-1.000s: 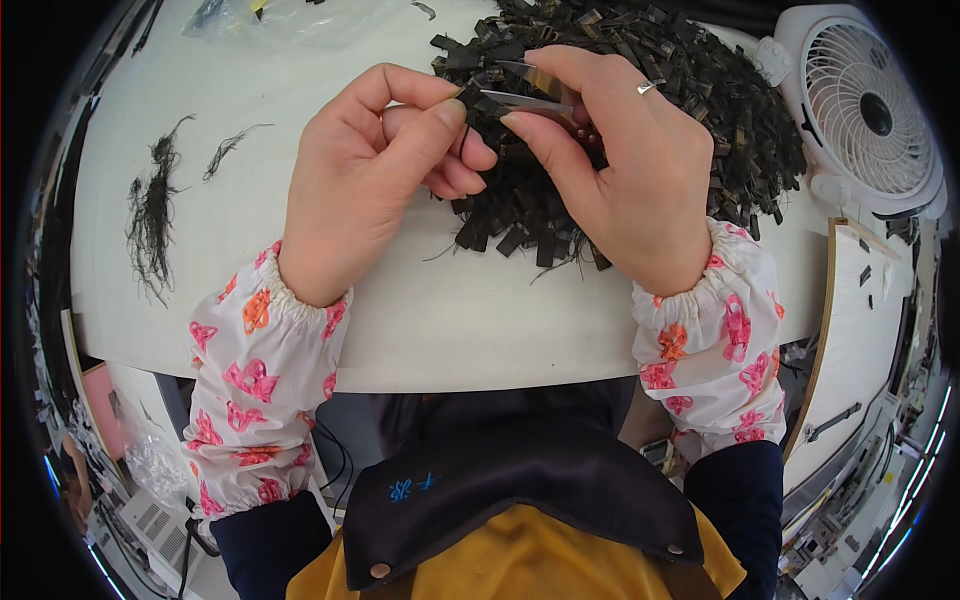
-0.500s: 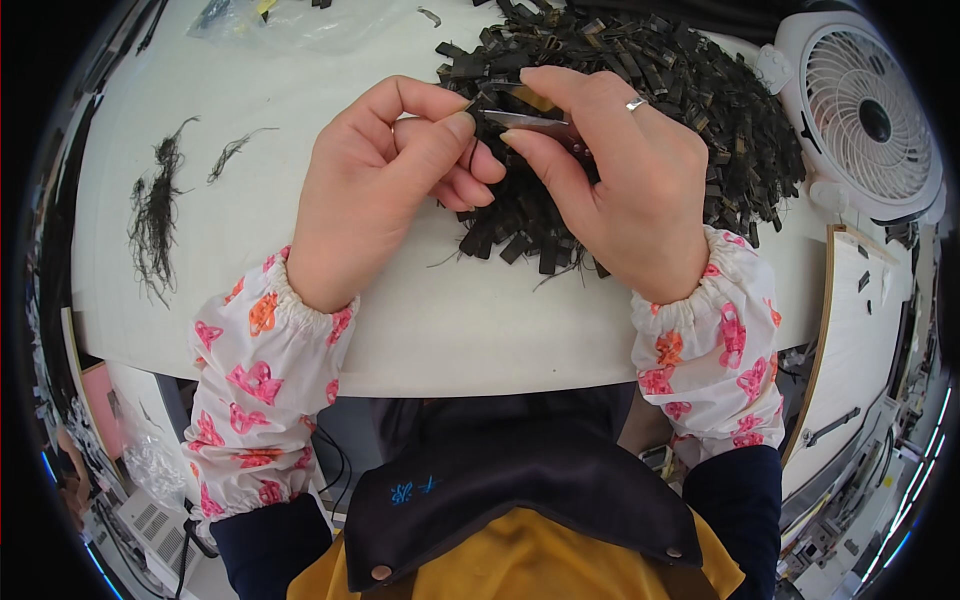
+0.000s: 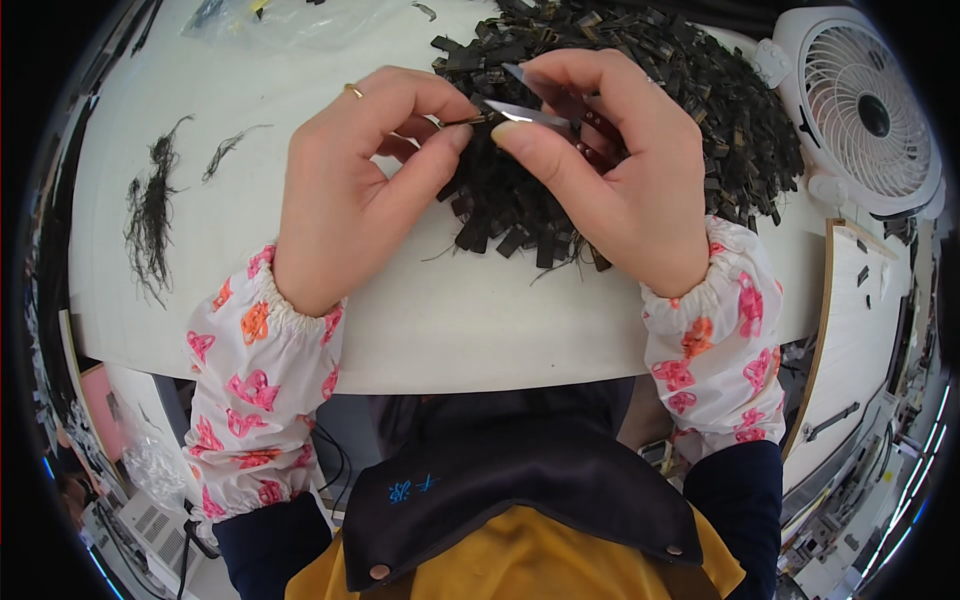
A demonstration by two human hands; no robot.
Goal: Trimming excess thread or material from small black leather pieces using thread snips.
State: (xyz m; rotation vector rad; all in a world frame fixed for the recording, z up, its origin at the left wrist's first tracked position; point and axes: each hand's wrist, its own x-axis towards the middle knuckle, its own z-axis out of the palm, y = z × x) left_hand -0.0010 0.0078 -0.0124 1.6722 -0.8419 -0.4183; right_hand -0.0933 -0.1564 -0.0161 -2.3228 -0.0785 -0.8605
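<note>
Compared with the earlier frames, the left hand has been rotated: the small dark piece is now presented edge-on, the lower fingers are largely hidden behind the thumb, and a gold ring is fully exposed. More of the maroon handles of the snips is also exposed in the right hand. A clear plastic bag is located on the worktop, beyond the left hand; its contents cannot be made out. The small dark piece is pinched between the left thumb and forefinger, just beside the snips. The snips are gripped by the right hand, with the fingers curled, the thumb at the lower blade and the blades parted. A pile of dark pieces is situated beneath and beyond the right hand; a thread bundle is positioned left of the left hand
</note>
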